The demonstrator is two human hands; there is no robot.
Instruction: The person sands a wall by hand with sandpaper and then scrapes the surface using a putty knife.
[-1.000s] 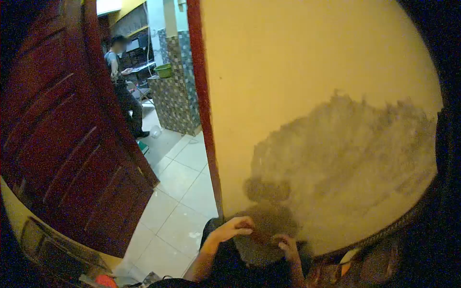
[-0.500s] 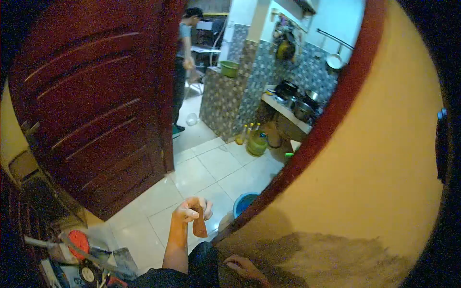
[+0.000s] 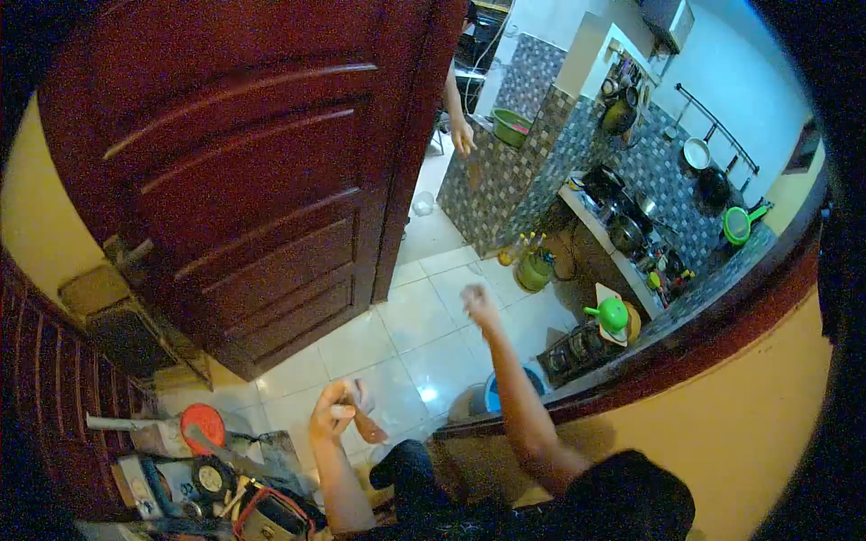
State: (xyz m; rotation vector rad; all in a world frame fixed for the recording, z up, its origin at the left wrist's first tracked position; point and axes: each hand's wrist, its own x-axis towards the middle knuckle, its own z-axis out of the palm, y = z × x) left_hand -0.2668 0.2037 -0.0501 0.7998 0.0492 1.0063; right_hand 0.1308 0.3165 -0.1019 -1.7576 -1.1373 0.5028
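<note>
My left hand (image 3: 336, 408) is at the lower middle, its fingers closed around a flat reddish-brown piece (image 3: 369, 427). The piece hangs down and to the right, with a rounded wider end; its upper part is hidden in my grip. My right hand (image 3: 480, 305) reaches forward over the white tiled floor (image 3: 410, 334), toward the kitchen doorway. Its fingers look loosely bent and somewhat blurred, with nothing visible in them.
A dark red door (image 3: 262, 171) stands ajar at left. Behind it a person's hand (image 3: 462, 137) shows near a tiled half wall (image 3: 492, 194). A blue bucket (image 3: 492, 397) stands by the doorway. Tools and a red lid (image 3: 202, 428) crowd the lower left. Pots (image 3: 624, 233) sit on the counter.
My right hand has risen from beside the wall and stretched forward. The view has shifted, showing more of the kitchen on the right; the other person is now mostly hidden by the door.
</note>
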